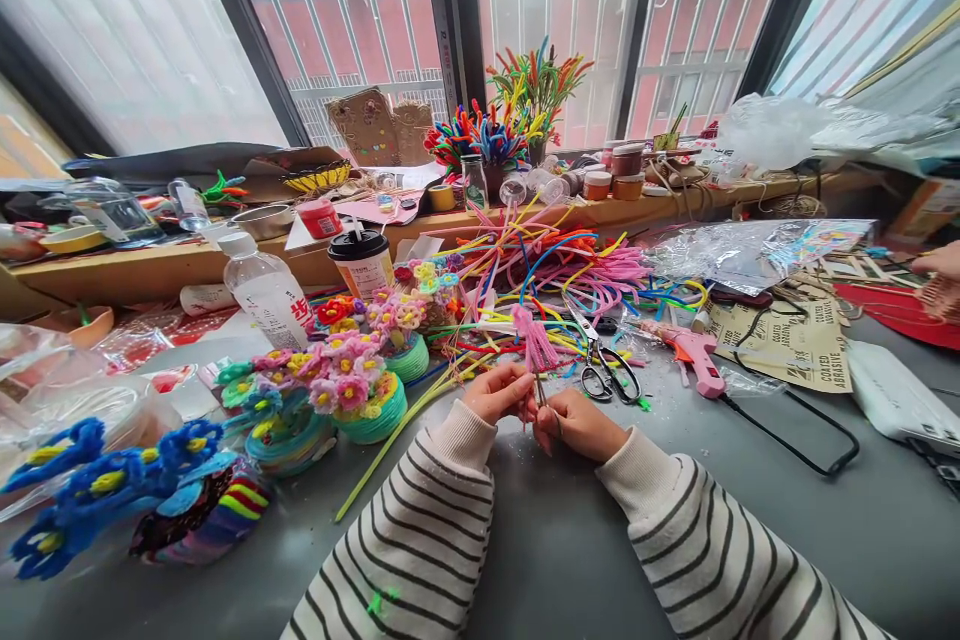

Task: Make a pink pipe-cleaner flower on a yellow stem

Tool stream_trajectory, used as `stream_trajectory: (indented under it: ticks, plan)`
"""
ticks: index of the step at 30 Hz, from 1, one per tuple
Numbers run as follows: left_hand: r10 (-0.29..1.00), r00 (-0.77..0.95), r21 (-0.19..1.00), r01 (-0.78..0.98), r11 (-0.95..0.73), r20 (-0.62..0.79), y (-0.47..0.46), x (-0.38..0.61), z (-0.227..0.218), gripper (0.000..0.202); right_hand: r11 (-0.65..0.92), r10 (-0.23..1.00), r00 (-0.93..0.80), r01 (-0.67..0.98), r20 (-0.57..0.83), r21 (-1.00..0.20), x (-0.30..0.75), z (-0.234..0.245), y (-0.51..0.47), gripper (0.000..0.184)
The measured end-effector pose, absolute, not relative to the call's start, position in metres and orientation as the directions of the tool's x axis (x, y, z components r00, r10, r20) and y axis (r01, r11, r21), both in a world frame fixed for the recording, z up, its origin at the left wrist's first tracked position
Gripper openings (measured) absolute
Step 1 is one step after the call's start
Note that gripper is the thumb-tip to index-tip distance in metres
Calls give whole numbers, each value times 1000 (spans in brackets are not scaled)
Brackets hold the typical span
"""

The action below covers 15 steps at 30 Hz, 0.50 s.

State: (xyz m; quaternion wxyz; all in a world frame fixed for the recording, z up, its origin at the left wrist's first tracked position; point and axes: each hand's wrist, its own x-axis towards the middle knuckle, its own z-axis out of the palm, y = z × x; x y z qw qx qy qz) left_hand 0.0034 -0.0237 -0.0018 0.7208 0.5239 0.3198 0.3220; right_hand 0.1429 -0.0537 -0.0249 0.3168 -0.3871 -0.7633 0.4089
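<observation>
My left hand [501,394] is closed in a pinch close to the middle of the table's front. What it grips is too small to make out. My right hand [583,423] is wrapped around a slim metal tool, which looks like small scissors [539,388], its tips pointing up between both hands. The hands nearly touch. Just beyond them lies a bunch of pink pipe cleaners [537,340]. Large scissors [606,365] with black handles rest partly spread, right of that bunch.
Pipe-cleaner flowers in pots [371,410] stand at left, near a bottle [266,290] and a lidded cup [361,262]. Loose pipe cleaners [555,265] heap behind. A pink glue gun [697,355] with its cord and sandpaper [787,340] lie at right. Another person's hand [941,265] shows far right.
</observation>
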Motion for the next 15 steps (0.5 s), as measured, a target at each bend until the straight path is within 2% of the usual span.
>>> stream_trajectory:
  ticks: [4, 10, 15]
  plan:
    - [730, 669, 962, -82, 259, -140, -25, 4, -2, 32, 388, 846, -491, 301, 207, -871, 144, -24, -53, 70]
    - [785, 608, 964, -121, 238, -117, -22, 4, -4, 30, 259, 897, -431, 323, 102, -910, 143, -24, -54, 65]
    - [763, 628, 972, -44, 232, -153, -23, 4, -3, 31, 302, 877, -462, 321, 129, -898, 143, -27, -52, 69]
